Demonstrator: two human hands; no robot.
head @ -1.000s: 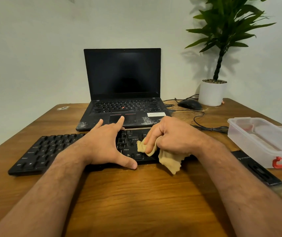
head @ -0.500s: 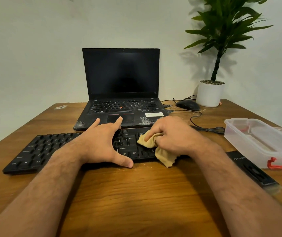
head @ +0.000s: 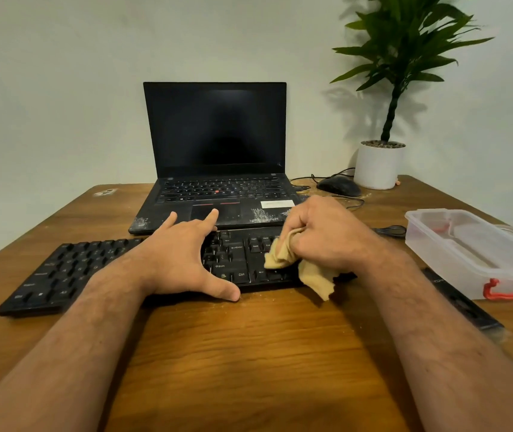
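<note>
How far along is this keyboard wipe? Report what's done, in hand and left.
Done: nothing tells; no keys look cleaner. In hand: the right hand grips the tan cloth on the right-end keys of the keyboard, while the left hand presses flat on its middle. Left: white smears on the laptop palm rest and specks on the table by the keyboard's front edge.

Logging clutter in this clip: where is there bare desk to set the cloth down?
The cloth could go on bare desk in front of the keyboard, or at the far left beside the laptop. The right side is crowded: box, black bar, cables, mouse, pot.
</note>
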